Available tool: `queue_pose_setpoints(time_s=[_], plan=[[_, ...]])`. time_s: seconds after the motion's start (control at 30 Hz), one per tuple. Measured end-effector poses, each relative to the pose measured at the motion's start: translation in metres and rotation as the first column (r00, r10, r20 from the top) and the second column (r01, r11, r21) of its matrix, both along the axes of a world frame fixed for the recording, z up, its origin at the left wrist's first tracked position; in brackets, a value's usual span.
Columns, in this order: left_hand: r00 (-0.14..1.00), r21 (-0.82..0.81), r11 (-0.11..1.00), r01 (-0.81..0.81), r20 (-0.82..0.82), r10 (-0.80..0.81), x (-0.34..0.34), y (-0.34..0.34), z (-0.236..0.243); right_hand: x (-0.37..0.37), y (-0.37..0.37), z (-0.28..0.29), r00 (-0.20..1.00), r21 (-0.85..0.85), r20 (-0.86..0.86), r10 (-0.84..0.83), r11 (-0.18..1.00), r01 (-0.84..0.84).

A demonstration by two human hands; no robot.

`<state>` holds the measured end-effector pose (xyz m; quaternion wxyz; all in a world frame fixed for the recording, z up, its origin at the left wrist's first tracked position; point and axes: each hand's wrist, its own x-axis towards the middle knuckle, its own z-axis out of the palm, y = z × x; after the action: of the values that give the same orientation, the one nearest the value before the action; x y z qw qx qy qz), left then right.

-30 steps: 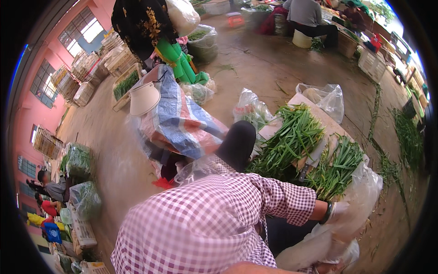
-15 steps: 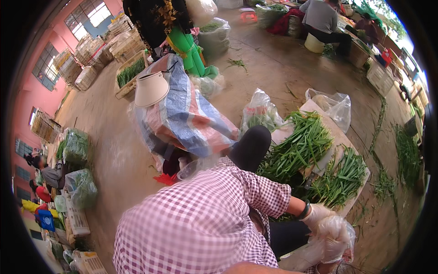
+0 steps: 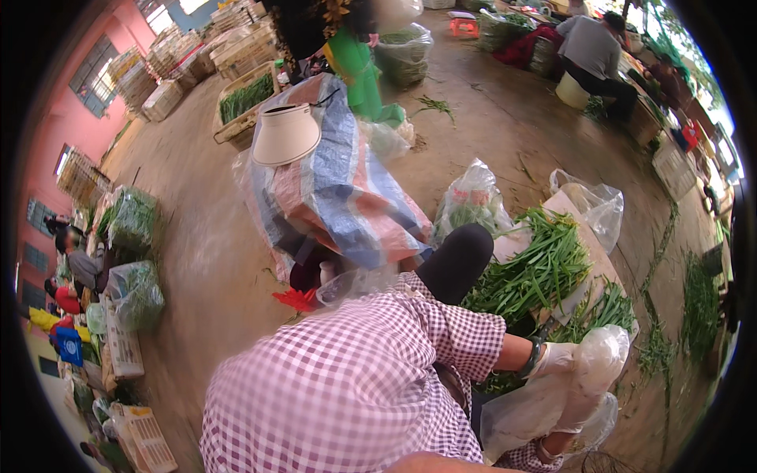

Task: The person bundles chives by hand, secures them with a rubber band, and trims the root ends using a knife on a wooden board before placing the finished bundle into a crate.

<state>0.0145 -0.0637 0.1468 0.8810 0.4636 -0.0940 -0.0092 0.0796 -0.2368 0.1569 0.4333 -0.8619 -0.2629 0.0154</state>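
At the right, near the board's close edge, my two hands are together amid thin clear plastic. My left hand, in a whitish glove below a dark bangle, holds a clear plastic bag; its fingertips are hidden. My right hand comes up from the lower right, wrapped in the plastic, its closed fingers blurred against the left. Just beyond them, cut green leafy stalks lie heaped on a pale board. A knife rests between this heap and a smaller pile of greens.
A striped woven sheet with a beige sun visor on it covers something ahead. Clear bags stand beyond the board. Crates and bagged greens line the left. A person in grey sits far right; scraps litter the floor.
My hands have risen toward the board, overlapping the smaller pile of greens. The plastic between them is now spread out, hanging lower left. The whole view has shifted slightly.
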Motion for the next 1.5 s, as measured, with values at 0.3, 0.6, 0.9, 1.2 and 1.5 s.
queue_pose_setpoints(time_s=[0.3,0.6,0.9,1.2,1.5], plan=[[0.903,0.838,0.336,-0.429,0.403,0.147,-0.066,0.054,0.005,-0.02,0.04,0.027,0.847,-0.525,0.072,0.526,0.742,-0.416],[0.915,-0.37,0.845,-0.387,-0.041,0.401,-0.032,0.051,-0.028,-0.038,0.054,-0.012,0.909,0.31,-0.322,0.266,0.937,-0.165],[0.917,-0.216,0.894,-0.391,-0.006,0.399,-0.037,0.057,-0.025,-0.026,0.127,0.012,0.958,0.514,-0.193,0.213,0.854,-0.086],[0.826,-0.296,0.782,-0.549,-0.336,0.453,-0.037,0.107,-0.013,-0.05,0.157,0.011,0.887,-0.072,0.405,0.222,0.975,-0.211],[0.971,-0.808,0.577,-0.121,-0.218,-0.101,-0.013,0.106,-0.064,-0.067,0.18,-0.019,0.982,0.3,0.095,0.162,0.936,-0.183]])
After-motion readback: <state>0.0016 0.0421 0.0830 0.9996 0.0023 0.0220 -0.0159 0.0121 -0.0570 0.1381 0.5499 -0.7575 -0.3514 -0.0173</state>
